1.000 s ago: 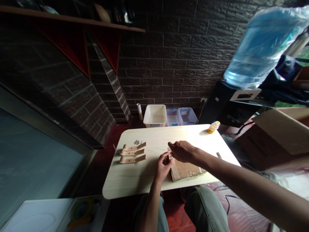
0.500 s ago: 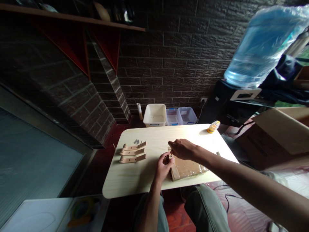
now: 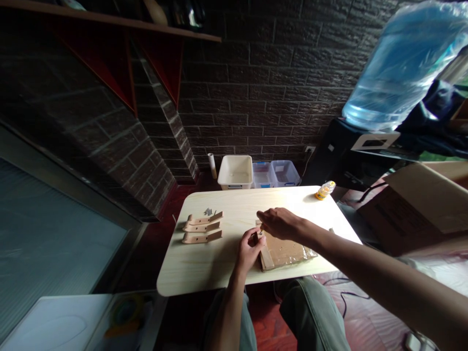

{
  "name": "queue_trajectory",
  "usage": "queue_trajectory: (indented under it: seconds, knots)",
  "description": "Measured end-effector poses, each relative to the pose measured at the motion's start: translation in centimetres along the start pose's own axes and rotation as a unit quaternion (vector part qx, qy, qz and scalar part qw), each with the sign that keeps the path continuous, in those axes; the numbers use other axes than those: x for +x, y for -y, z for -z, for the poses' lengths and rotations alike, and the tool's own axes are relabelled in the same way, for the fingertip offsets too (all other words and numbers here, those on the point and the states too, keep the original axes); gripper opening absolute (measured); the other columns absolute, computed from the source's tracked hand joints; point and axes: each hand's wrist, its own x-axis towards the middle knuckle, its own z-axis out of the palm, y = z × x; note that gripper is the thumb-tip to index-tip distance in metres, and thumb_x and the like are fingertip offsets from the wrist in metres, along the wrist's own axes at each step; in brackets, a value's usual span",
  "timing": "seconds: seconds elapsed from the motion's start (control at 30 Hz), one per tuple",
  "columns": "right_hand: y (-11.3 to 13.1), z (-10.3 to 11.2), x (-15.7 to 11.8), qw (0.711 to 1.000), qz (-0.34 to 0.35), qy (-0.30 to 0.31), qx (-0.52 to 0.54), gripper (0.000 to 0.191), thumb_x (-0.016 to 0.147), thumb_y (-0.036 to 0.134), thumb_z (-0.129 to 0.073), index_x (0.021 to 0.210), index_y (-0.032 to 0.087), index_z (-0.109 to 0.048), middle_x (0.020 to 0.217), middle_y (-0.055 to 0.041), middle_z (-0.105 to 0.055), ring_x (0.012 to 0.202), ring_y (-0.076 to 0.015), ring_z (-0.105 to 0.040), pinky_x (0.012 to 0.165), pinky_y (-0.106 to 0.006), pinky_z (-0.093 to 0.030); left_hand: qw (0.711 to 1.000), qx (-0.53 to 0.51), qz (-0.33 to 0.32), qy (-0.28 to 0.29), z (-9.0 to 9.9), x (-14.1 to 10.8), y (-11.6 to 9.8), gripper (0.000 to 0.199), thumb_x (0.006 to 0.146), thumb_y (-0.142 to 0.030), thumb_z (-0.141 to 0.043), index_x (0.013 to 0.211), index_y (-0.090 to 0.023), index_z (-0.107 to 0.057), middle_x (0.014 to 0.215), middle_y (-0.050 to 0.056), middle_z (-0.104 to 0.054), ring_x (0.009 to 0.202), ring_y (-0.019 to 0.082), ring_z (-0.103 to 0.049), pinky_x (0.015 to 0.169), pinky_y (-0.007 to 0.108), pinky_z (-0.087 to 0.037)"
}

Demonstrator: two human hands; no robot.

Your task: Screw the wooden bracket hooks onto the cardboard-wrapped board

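Observation:
A flat brown board (image 3: 287, 251), partly covered in clear plastic film, lies on the pale wooden table (image 3: 197, 273). Along its left side runs a lighter wooden strip (image 3: 267, 259). My left hand (image 3: 249, 249) pinches a small wooden piece at the far end of this strip, where a small dark fastener shows. Directly above that spot, my right hand (image 3: 278, 222) is closed in a fist; whatever it grips is hidden by the fingers. Three shaped wooden pieces with holes (image 3: 203, 237) lie in a row to the left, with several screws (image 3: 208, 211) beyond them.
A small clear bottle with a yellow-orange base (image 3: 325, 190) stands at the table's far right corner. Behind the table are a cream bin (image 3: 236, 185) and clear plastic boxes (image 3: 284, 173). A cardboard box (image 3: 413, 209) and a water dispenser (image 3: 329, 156) are on the right.
The view has shifted slightly. My right fist is still over the far end of the strip, turned a little, and my left hand keeps its pinch there.

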Motion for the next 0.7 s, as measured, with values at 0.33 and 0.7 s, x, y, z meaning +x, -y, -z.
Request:
queue_trajectory:
  seconds: [0.33, 0.7]
  knots:
    - [0.3, -0.8, 0.2, 1.000, 0.010, -0.025, -0.004, 0.034, 0.096, 0.027, -0.054, 0.127, 0.013, -0.053, 0.104, -0.0150, -0.073, 0.090, -0.0289, -0.072, 0.065, -0.032, -0.048, 1.000, -0.001, -0.006, -0.001, -0.1, 0.0, 0.0, 0.041, 0.080, -0.036, -0.075, 0.117, -0.020, -0.066, 0.113, 0.011, -0.073, 0.098, 0.023, -0.071, 0.086, 0.037, -0.060]
    - [0.1, -1.0, 0.2, 1.000, -0.025, -0.009, -0.001, 0.033, 0.100, 0.032, -0.047, 0.123, 0.009, -0.054, 0.098, -0.0196, -0.072, 0.088, -0.0304, -0.072, 0.065, -0.033, -0.049, 1.000, 0.005, -0.002, -0.003, -0.1, 0.0, 0.1, 0.041, 0.081, -0.037, -0.074, 0.117, -0.020, -0.066, 0.115, 0.012, -0.073, 0.100, 0.025, -0.072, 0.087, 0.037, -0.060]
